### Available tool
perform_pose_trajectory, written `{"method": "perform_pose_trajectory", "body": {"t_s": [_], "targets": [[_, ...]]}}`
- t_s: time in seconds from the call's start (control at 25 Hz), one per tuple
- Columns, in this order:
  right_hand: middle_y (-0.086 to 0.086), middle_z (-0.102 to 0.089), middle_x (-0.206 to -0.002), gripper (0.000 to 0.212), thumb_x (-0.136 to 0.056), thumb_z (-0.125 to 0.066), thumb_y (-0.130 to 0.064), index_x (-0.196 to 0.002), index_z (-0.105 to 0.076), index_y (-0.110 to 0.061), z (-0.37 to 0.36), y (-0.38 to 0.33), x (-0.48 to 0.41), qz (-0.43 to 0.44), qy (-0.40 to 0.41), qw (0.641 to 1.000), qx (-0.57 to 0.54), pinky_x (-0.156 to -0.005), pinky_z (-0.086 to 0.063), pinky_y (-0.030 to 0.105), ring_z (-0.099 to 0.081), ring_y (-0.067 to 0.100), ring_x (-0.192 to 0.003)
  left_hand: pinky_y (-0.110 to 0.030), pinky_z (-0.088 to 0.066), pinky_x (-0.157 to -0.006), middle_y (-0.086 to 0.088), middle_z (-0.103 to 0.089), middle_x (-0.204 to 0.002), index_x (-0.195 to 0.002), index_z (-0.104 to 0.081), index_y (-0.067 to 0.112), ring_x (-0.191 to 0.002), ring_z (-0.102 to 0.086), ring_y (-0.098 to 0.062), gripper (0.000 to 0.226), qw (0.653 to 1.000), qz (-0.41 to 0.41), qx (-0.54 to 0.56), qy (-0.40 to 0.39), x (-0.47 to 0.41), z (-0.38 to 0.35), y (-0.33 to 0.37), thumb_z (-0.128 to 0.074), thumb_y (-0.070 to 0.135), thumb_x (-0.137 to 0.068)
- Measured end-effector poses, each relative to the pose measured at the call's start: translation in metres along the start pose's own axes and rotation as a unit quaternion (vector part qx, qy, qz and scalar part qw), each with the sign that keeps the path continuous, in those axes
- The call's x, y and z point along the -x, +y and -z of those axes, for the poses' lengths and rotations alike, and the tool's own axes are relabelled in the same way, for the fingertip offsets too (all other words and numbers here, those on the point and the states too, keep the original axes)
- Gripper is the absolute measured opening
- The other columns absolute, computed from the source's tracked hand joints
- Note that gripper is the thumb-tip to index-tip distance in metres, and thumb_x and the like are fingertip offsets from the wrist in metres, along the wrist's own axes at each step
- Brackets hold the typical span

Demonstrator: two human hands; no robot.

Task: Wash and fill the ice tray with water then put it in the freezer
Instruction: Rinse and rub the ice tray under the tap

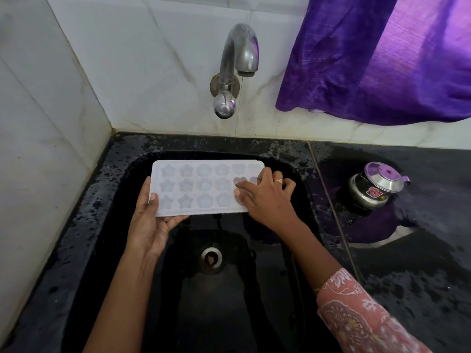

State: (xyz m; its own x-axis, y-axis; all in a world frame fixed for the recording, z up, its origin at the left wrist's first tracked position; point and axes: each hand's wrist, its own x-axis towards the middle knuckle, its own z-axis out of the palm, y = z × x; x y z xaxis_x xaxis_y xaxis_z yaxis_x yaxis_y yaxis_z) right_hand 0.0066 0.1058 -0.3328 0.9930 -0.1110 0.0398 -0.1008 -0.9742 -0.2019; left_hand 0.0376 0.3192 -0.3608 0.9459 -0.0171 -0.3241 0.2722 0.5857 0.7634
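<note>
A pale lilac ice tray (198, 187) with star and flower shaped cells is held level over the black sink (122, 174). My left hand (150, 222) grips its near left corner from below, thumb on the rim. My right hand (265, 197) lies on top of the tray's right end, fingers pressed into the cells there and covering them. The metal tap (239, 59) sticks out of the tiled wall above the tray; no water runs from it.
The sink drain (211, 258) lies below the tray. A small steel pot with a purple lid (374, 187) stands on the wet black counter to the right. A purple curtain (382, 59) hangs at the upper right. White tiled walls close the left and back.
</note>
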Motion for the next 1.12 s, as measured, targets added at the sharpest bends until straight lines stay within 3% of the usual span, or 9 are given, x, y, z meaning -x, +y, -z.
{"method": "perform_pose_trajectory", "body": {"t_s": [0.08, 0.28, 0.48, 0.76, 0.96, 1.12], "targets": [[0.005, -0.035, -0.114, 0.033, -0.096, -0.035, -0.05, -0.118, -0.056, -0.037, 0.0, 0.003, 0.001, -0.001, 0.004, 1.0, 0.012, -0.092, -0.012, 0.04, -0.031, 0.026, -0.11, -0.037, -0.059, -0.06, 0.008, -0.061, -0.112, -0.119, -0.048, 0.035, -0.088, -0.068, -0.014, 0.03, 1.0, 0.0, -0.001, 0.0, 0.0, 0.001, 0.001, -0.035, 0.016, -0.1], [0.007, -0.037, -0.116, 0.032, -0.096, -0.036, -0.049, -0.117, -0.056, -0.035, -0.003, 0.002, 0.001, -0.014, 0.033, 0.998, 0.043, -0.09, -0.016, 0.042, -0.035, 0.028, -0.109, -0.038, -0.059, -0.064, 0.008, -0.06, -0.113, -0.141, -0.035, 0.028, -0.097, -0.062, -0.018, 0.043, 1.0, 0.005, -0.01, 0.0, 0.002, -0.002, 0.0, -0.034, 0.016, -0.1], [0.006, -0.035, -0.118, 0.034, -0.095, -0.034, -0.051, -0.119, -0.053, -0.037, -0.003, -0.004, 0.0, -0.009, 0.016, 1.0, 0.02, -0.094, -0.014, 0.042, -0.032, 0.026, -0.112, -0.036, -0.059, -0.059, 0.008, -0.059, -0.113, -0.134, -0.04, 0.031, -0.098, -0.061, -0.019, 0.038, 1.0, 0.005, -0.004, 0.001, 0.004, -0.004, -0.002, -0.034, 0.016, -0.1], [0.006, -0.035, -0.12, 0.034, -0.096, -0.034, -0.05, -0.119, -0.056, -0.036, 0.001, -0.002, -0.002, -0.008, 0.003, 1.0, 0.016, -0.096, -0.015, 0.044, -0.032, 0.027, -0.114, -0.035, -0.059, -0.057, 0.007, -0.059, -0.114, -0.141, -0.037, 0.027, -0.097, -0.061, -0.019, 0.042, 1.0, 0.01, -0.002, 0.005, 0.005, -0.004, -0.001, -0.035, 0.015, -0.1], [0.004, -0.039, -0.11, 0.031, -0.097, -0.037, -0.042, -0.12, -0.053, -0.029, 0.006, -0.009, 0.001, -0.009, 0.074, 0.997, -0.008, -0.09, -0.017, 0.039, -0.035, 0.023, -0.106, -0.035, -0.059, -0.056, 0.006, -0.06, -0.113, -0.132, -0.042, 0.03, -0.097, -0.062, -0.019, 0.035, 1.0, 0.012, 0.01, 0.009, 0.004, -0.005, -0.003, -0.035, 0.016, -0.1], [0.004, -0.036, -0.114, 0.034, -0.097, -0.036, -0.042, -0.127, -0.05, -0.035, 0.006, -0.019, 0.0, 0.036, 0.014, 0.999, 0.001, -0.094, -0.014, 0.04, -0.032, 0.023, -0.111, -0.036, -0.059, -0.057, 0.006, -0.06, -0.113, -0.135, -0.04, 0.028, -0.097, -0.061, -0.018, 0.037, 1.0, 0.01, 0.003, 0.006, 0.004, -0.009, -0.005, -0.035, 0.016, -0.1]]}}
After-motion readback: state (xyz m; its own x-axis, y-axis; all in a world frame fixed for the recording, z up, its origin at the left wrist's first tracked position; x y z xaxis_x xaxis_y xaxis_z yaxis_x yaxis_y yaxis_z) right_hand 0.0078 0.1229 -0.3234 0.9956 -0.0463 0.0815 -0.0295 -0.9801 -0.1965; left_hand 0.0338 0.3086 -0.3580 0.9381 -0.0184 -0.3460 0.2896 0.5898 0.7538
